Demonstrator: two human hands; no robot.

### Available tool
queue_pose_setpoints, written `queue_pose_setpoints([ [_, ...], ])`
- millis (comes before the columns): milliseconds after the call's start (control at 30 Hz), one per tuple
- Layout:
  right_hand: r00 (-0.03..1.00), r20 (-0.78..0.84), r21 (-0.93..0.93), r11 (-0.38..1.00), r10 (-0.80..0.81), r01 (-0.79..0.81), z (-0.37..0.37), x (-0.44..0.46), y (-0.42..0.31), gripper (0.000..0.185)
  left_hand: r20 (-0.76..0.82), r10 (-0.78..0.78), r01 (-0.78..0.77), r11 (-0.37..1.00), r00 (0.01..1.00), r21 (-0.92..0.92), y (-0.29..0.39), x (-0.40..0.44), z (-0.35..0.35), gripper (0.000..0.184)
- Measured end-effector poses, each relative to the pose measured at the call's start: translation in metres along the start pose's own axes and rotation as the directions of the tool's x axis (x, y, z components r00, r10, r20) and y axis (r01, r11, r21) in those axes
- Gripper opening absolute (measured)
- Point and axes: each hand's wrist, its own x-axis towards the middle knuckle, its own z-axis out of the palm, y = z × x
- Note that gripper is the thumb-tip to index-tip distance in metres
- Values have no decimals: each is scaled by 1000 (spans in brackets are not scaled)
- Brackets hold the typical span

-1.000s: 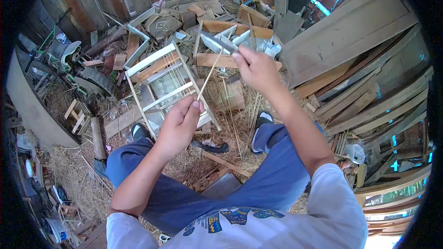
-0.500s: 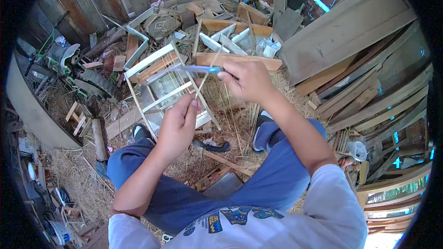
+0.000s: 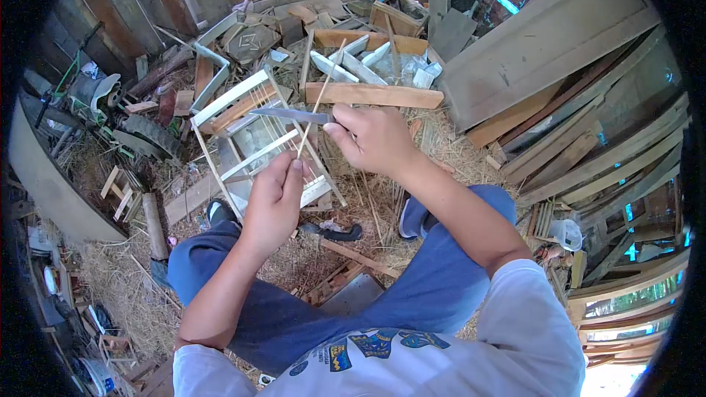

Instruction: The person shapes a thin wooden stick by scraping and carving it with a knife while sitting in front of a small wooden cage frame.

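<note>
Mid-frame, our left hand [image 3: 272, 195] pinches a thin pale wooden stick [image 3: 328, 88]; our right hand [image 3: 373, 140] grips a grey-bladed knife [image 3: 290, 114] across it.

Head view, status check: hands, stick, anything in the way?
Left hand holding thin stick. Right hand gripping knife, blade crossing stick in view, contact unclear. Slatted frame beyond; nothing visibly blocking.
</note>
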Motion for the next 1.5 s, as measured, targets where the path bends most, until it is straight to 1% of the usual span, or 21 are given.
queue_pose_setpoints([
  [100,995,101,5,1000,-23,23,-3,-3,2,25,65,-114,120,989,991,-86,9,-3,0,25],
  [200,990,78,-11,993,117,-117,3,2,23,26,68,-97,106,986,993,-132,-4,-5,0,26],
  [267,982,-50,55,983,181,-178,0,8,32,27,111,-157,173,973,981,-154,-6,-7,-1,23],
  [300,986,74,41,988,149,-152,-4,2,23,28,121,-183,197,973,976,-118,-3,-9,0,23],
  [400,991,132,-24,999,28,-25,-8,-5,9,27,88,-133,135,991,987,-19,1,-9,-1,23],
  [600,995,45,90,991,92,-96,5,5,19,27,65,-74,75,997,995,-16,-12,-6,-4,23],
  [667,999,30,4,1000,-24,24,-1,2,21,29,51,-7,5,999,999,41,-11,-6,-3,23],
  [700,983,113,-23,990,143,-141,-3,7,28,28,69,-72,74,997,995,-29,-9,-5,-4,24],
  [800,946,130,-32,955,295,-294,-4,16,40,27,114,-124,133,988,986,-81,-9,-7,-7,24],
  [833,978,88,75,978,189,-196,-2,9,34,27,130,-170,183,978,977,-100,-8,-9,-8,23],
  [867,979,84,78,978,188,-194,-1,5,30,27,147,-222,239,964,964,-117,-6,-11,-8,23],
  [933,998,7,21,998,-64,64,-1,-2,23,27,142,-227,248,956,963,-155,-4,-11,-7,23],
  [1000,995,95,3,1000,16,-16,1,5,41,26,130,-124,146,974,984,-174,-17,-9,-4,25],
  [1033,981,104,4,986,163,-164,4,11,50,25,123,-93,117,972,988,-203,-21,-8,-2,24],
  [1067,947,108,5,952,303,-306,6,13,57,24,122,-89,113,973,989,-203,-20,-10,-3,24],
  [1100,945,105,19,949,310,-314,2,11,53,26,163,-138,171,962,977,-212,-13,-13,-4,24],
  [1133,947,98,22,951,306,-310,-2,6,47,26,202,-187,230,949,961,-217,-9,-15,-5,24],
  [1200,996,85,13,1000,14,-15,-5,-4,37,29,172,-120,156,965,978,-212,-16,-13,-4,25],
  [1267,996,29,-22,996,90,-89,12,-5,74,31,200,-277,329,893,940,-307,-15,-11,-3,26],
  [1333,887,-2,-3,887,461,-461,10,10,113,34,222,-297,356,882,929,-309,-7,-8,-5,24],
  [1500,885,89,138,874,458,-466,-8,10,73,36,309,-429,528,658,849,-537,-3,0,-9,16],
])
